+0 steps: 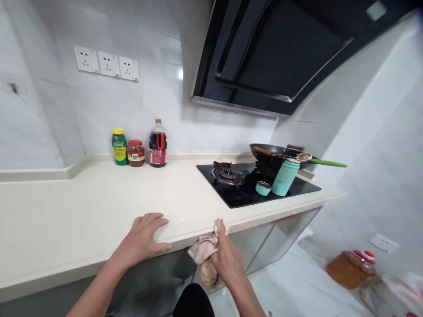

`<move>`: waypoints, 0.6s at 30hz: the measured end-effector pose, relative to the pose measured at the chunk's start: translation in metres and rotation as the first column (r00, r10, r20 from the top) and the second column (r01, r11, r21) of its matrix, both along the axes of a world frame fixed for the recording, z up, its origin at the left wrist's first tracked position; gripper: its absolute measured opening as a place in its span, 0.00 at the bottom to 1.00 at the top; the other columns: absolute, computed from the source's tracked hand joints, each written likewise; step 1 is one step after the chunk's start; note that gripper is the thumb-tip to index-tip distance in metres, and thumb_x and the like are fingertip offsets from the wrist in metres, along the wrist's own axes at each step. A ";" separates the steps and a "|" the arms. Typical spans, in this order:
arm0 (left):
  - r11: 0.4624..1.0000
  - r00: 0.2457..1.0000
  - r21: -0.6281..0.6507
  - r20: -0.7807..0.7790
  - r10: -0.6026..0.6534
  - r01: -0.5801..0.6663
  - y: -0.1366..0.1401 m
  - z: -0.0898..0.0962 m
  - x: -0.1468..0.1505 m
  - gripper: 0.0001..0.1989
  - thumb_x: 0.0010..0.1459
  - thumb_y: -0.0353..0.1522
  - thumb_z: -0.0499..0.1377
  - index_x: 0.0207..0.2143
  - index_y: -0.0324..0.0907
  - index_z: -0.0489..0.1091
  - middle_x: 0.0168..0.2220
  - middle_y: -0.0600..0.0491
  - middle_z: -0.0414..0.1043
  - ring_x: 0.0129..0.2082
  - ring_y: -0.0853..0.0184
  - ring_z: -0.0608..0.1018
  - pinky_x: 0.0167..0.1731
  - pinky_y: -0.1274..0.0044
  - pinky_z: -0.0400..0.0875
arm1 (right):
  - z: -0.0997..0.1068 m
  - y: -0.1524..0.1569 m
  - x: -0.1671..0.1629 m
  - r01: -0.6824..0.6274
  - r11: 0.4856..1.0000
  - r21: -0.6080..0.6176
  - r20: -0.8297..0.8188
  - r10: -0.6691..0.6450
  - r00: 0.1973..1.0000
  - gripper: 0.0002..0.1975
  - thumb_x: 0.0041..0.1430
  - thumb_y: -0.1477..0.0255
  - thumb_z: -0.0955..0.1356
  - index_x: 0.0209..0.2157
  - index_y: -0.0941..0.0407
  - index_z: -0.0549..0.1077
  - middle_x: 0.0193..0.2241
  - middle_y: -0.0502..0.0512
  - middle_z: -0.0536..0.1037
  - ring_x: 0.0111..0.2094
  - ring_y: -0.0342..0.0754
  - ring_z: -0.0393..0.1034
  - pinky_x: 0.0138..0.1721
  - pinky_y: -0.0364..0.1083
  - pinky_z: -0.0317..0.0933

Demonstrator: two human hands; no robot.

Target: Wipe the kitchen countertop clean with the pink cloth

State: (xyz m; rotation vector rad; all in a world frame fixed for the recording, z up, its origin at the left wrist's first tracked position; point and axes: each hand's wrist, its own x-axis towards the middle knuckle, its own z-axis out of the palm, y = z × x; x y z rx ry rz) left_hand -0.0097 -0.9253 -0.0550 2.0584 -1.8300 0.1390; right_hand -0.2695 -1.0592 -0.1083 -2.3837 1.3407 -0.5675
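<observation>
My right hand (228, 257) grips a crumpled pinkish cloth (203, 248) at the front edge of the cream countertop (109, 207). Part of the cloth lies against the edge and the rest hangs below it, with a brownish lower end. Resting on the counter near that same edge, my left hand (147, 235) is empty, its fingers and thumb apart. To the right of both hands, a black gas stove (228, 193) is set into the counter.
On the stove stand a wok (274, 151), a teal bottle (284, 178) and a small teal cup (263, 188). A green squeeze bottle (119, 147), a red-lidded jar (135, 154) and a dark sauce bottle (158, 145) stand by the wall. A range hood (264, 57) overhangs; an oil jug (350, 267) sits on the floor.
</observation>
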 end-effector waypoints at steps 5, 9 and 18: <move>1.000 1.000 -0.002 -0.030 0.002 -0.002 0.003 0.006 -0.006 0.29 0.55 0.47 0.66 0.56 0.46 0.72 0.61 0.45 0.69 0.62 0.51 0.68 0.59 0.62 0.60 | 0.006 0.008 -0.015 -0.232 0.973 -0.016 0.352 0.223 0.909 0.32 0.58 0.72 0.61 0.66 0.50 0.61 0.64 0.54 0.67 0.64 0.55 0.63 0.62 0.54 0.61; 1.000 0.999 -0.028 -0.041 -0.012 0.011 0.006 0.007 -0.007 0.27 0.56 0.47 0.65 0.55 0.46 0.73 0.60 0.45 0.70 0.60 0.52 0.69 0.58 0.63 0.61 | 0.064 -0.019 -0.028 -0.127 0.971 -0.204 0.516 0.217 0.828 0.26 0.56 0.70 0.63 0.58 0.52 0.68 0.56 0.57 0.75 0.57 0.54 0.69 0.61 0.54 0.61; 0.999 0.995 0.041 -0.104 0.012 -0.008 0.009 0.016 -0.012 0.31 0.53 0.45 0.68 0.57 0.44 0.71 0.62 0.45 0.68 0.63 0.52 0.67 0.61 0.62 0.59 | 0.078 -0.109 -0.029 0.016 0.973 -0.230 -0.032 -0.024 0.999 0.24 0.58 0.68 0.62 0.57 0.54 0.69 0.62 0.67 0.62 0.57 0.66 0.66 0.54 0.66 0.61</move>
